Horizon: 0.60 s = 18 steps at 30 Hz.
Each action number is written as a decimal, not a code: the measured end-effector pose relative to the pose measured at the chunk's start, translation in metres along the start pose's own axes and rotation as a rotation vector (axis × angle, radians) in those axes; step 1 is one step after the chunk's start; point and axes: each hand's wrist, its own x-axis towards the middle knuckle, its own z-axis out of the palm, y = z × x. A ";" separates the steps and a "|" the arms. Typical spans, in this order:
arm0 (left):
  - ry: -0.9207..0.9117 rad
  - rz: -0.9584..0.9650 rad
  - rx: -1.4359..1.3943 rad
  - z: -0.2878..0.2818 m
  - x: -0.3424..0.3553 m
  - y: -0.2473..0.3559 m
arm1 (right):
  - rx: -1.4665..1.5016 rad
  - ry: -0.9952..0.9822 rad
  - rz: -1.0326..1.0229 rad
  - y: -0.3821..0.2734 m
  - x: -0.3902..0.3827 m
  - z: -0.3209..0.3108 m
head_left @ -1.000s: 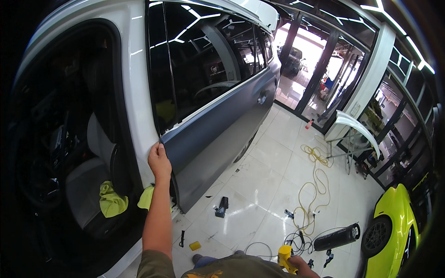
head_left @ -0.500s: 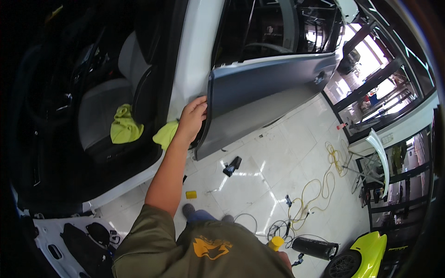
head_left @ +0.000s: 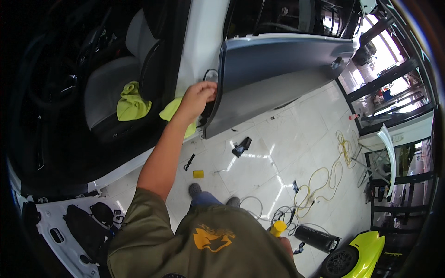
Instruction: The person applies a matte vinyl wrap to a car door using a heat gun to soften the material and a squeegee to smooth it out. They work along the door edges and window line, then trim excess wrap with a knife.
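Our left hand [head_left: 196,101] curls at the door [head_left: 278,69] edge; we can't tell if it's clamped. A door swing could pinch it, or the cloth [head_left: 170,109] beside it.

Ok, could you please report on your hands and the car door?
Left hand at edge of grey car door. Right hand partly hidden, at yellow tool. Green cloth just beside left hand.

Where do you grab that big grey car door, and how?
The grey door is probably best held by its left edge, coming from the left and hooking behind. It stands ajar, so that edge sticks out from the white pillar; the left hand is right there.
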 end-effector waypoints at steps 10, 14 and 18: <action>0.052 0.050 0.114 0.005 -0.015 -0.009 | 0.547 0.094 0.350 -0.075 -0.011 -0.046; 0.038 0.060 0.250 -0.006 -0.017 -0.027 | 0.626 0.093 0.437 -0.109 -0.021 -0.064; 0.105 0.041 0.253 0.003 -0.015 -0.015 | 0.462 0.043 0.377 -0.081 -0.016 -0.044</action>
